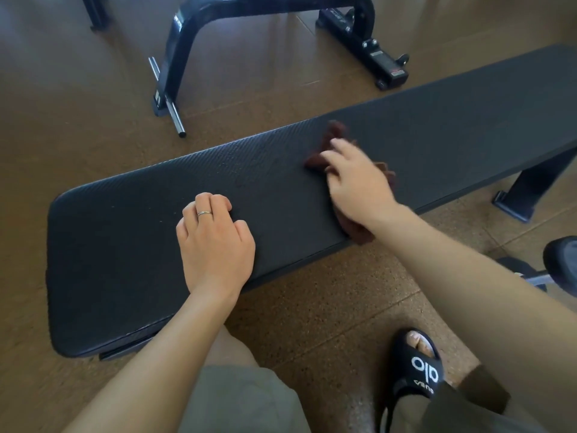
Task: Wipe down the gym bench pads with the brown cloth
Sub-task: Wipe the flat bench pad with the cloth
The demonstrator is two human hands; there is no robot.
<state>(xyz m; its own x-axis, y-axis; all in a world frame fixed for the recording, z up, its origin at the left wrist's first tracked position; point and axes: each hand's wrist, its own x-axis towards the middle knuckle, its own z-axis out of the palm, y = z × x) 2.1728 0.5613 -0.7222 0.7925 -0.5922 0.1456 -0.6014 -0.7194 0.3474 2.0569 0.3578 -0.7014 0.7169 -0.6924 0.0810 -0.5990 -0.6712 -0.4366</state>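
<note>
A long black gym bench pad (134, 242) runs from the lower left to the upper right. The brown cloth (335, 134) lies crumpled on the pad's middle, with one end hanging over the near edge. My right hand (359, 179) presses flat on the cloth with its fingers stretched out. My left hand (215, 242) rests on the bare pad further left with its fingers curled under, holding nothing; a ring is on one finger.
A black metal equipment frame (178, 57) with a chrome bar (175, 114) stands on the brown floor beyond the bench. The bench's leg (524, 189) is at right. A dumbbell (559, 264) lies at the right edge. My sandalled foot (418, 367) is below.
</note>
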